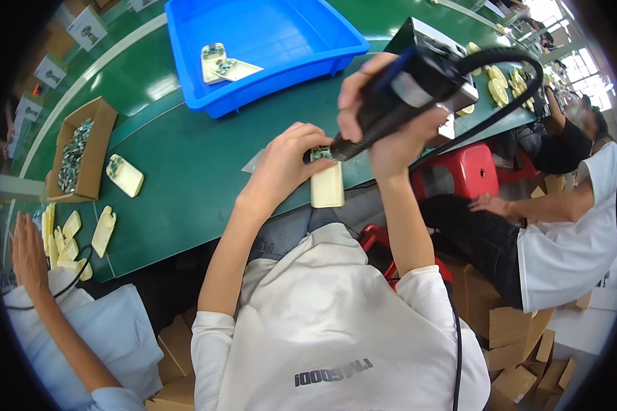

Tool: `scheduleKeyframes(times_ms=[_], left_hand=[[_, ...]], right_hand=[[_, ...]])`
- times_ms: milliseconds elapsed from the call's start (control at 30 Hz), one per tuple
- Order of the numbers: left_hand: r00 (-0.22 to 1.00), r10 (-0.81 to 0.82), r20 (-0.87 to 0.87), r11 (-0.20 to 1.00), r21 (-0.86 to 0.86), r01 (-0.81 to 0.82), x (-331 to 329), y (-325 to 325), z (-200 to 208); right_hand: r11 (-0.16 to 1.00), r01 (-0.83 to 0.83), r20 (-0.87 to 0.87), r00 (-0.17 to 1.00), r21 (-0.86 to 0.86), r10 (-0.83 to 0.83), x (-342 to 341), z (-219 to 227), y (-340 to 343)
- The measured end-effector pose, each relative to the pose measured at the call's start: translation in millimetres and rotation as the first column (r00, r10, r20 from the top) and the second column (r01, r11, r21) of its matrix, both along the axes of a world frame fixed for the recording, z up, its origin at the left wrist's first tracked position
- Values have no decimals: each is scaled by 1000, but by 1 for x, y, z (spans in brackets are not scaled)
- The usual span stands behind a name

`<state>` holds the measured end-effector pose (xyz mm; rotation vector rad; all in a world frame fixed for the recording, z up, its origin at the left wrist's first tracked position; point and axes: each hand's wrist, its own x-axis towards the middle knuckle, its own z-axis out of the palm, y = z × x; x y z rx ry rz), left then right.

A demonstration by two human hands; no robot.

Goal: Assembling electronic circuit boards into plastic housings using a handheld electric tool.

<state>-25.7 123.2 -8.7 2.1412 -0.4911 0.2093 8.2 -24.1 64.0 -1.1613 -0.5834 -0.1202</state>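
Observation:
At the table's near edge, my left hand [286, 159] is closed on a pale yellow plastic shell [328, 186], its fingers and thumb pinching the upper end. A small green circuit board [320, 153] shows in that end, partly hidden by my fingers. My right hand [397, 133] is wrapped round a thick black corded electric screwdriver [391, 99]. It slants down to the left, and its narrow nose meets the circuit board; the tip itself is hidden.
A blue tray [267, 92] with shells stands ahead. Leftward are a carton of circuit boards [79, 151], loose shells [103, 231] and a co-worker's hand [29, 253]. The screwdriver's black cable [528, 82] loops right, past a metal box [452, 41] and red stool [469, 171]. Another person sits right.

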Motion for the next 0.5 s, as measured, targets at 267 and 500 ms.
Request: scheduleKeyframes(times_ms=[267,500], left_hand=[[858,286,427,956,-61,-289,37,64,101],[620,389,682,776,120,-619,52,137,104]], right_hand=[[910,-182,273,959,372,80,-5,26,-57],[938,-105,158,986,329,55,-9,14,-56]])
